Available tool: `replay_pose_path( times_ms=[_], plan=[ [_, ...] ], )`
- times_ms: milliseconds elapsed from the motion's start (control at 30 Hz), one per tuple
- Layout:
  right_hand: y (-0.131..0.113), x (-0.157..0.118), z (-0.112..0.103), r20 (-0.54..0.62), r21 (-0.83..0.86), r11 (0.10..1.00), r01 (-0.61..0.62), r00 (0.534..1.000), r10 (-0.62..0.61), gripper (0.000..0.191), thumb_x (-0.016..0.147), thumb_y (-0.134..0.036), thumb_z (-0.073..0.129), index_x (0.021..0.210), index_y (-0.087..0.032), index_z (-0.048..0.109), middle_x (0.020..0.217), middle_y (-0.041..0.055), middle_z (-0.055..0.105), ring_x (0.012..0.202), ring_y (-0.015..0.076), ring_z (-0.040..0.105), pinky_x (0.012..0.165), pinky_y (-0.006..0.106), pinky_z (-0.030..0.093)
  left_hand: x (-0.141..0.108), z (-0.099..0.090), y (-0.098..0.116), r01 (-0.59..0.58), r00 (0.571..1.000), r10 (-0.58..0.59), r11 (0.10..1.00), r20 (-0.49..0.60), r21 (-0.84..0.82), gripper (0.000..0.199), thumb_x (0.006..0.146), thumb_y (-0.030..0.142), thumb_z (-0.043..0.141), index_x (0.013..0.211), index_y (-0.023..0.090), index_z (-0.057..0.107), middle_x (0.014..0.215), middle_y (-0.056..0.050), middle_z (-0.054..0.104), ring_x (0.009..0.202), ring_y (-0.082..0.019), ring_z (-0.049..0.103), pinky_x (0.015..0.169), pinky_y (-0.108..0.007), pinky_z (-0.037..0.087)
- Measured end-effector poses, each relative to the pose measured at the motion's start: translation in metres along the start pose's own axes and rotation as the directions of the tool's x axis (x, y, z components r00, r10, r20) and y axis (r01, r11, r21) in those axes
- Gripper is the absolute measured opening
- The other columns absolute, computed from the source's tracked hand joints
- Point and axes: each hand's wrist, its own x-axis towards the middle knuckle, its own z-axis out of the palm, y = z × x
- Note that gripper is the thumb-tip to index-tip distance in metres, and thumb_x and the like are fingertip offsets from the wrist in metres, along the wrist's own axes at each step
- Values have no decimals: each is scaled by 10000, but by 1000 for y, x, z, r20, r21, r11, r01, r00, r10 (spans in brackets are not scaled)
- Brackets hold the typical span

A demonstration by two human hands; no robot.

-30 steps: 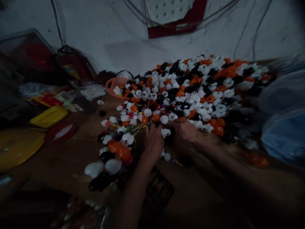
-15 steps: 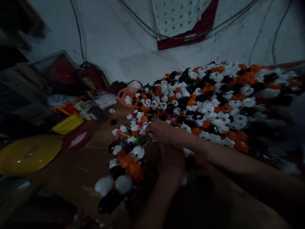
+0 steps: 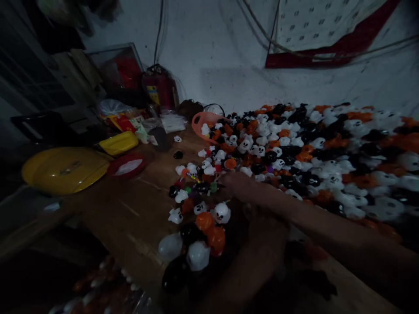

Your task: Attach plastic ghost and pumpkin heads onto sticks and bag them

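Note:
My right hand (image 3: 237, 184) reaches in from the right over small mixed pieces on the brown table (image 3: 131, 205). Its fingers look bent together among the pieces; what they hold, if anything, is hidden. Below it, close to the right forearm, is my left hand (image 3: 266, 231), dark and blurred with its fingers hidden. Beside the hands lie a white skull-faced piece (image 3: 222, 213), orange pumpkin-like pieces (image 3: 216, 240), white rounded pieces (image 3: 198, 256) and a black piece (image 3: 176, 274). An orange round cup-like piece (image 3: 231, 163) sits just beyond the right fingertips.
A large heap of white, orange and black figures (image 3: 307, 152) covers the right side. An orange basket (image 3: 199, 124) stands behind. To the left are a red dish (image 3: 140, 165), a yellow stool-like object (image 3: 65, 170) and a yellow box (image 3: 119, 143). A fire extinguisher (image 3: 160, 89) stands by the wall.
The view has swung left, so everything appears shifted to the right. Both hands stay over the small pieces, with the left a little farther from the right one.

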Motion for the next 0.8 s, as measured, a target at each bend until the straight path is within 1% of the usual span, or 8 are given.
replay_pose_path(
  times_ms=[133,267,433,533,600,700,767,800],
  plan=[
    [3,-31,-32,-92,-29,995,-94,992,91,151,860,-180,480,945,-148,601,914,92,650,809,184,609,648,243,376,-8,-19,10,-84,988,95,992,-120,91,464,825,175,446,1267,47,500,1240,-236,540,1165,-354,462,999,-556,318],
    [-7,-76,-51,-188,102,973,-206,957,222,129,881,-204,476,916,-170,596,893,52,648,821,168,614,680,235,382,-12,-36,18,-70,974,86,994,-212,80,442,866,146,386,1294,99,488,1203,-181,578,1051,-289,536,970,-480,373],
    [-25,-134,-50,-310,318,897,-305,861,403,146,888,-237,482,891,-163,608,855,53,640,787,168,597,686,247,407,-28,-48,27,-32,974,43,998,-223,52,325,829,145,481,1123,150,618,1062,-134,642,1014,-290,554,908,-433,426],
    [-34,-167,-45,-330,519,823,-232,834,443,175,907,-239,431,912,-172,593,840,33,635,749,156,587,651,240,426,-42,-52,31,36,969,-49,998,-241,-57,316,766,114,526,1064,168,619,1051,-105,639,970,-267,583,812,-378,476],
    [-41,-186,-41,-348,618,766,-177,812,469,192,920,-250,403,909,-184,583,836,20,631,762,156,587,655,239,438,-49,-55,31,70,950,-133,973,-283,-220,319,732,105,544,1028,188,628,1012,-78,655,928,-243,605,782,-349,482],
    [-53,-211,-35,-413,617,746,-252,703,579,156,899,-282,464,881,-187,586,859,25,622,781,163,578,677,252,436,-58,-64,32,83,884,-328,812,-332,-578,221,739,142,553,923,193,665,917,-46,685,847,-193,627,758,-295,485],
    [-62,-223,-30,-448,551,757,-351,641,623,134,874,-301,515,851,-187,583,824,26,611,716,156,559,634,250,413,-64,-70,33,94,851,-456,621,-261,-778,181,751,246,598,905,180,669,826,-34,680,739,-166,621,653,-256,490],
    [-67,-227,-27,-454,513,765,-389,634,626,126,865,-302,530,838,-188,577,804,23,604,689,152,550,615,248,399,-68,-72,34,100,851,-487,520,-198,-848,223,750,302,619,927,174,664,768,-25,663,661,-151,599,575,-237,476]
  ],
)
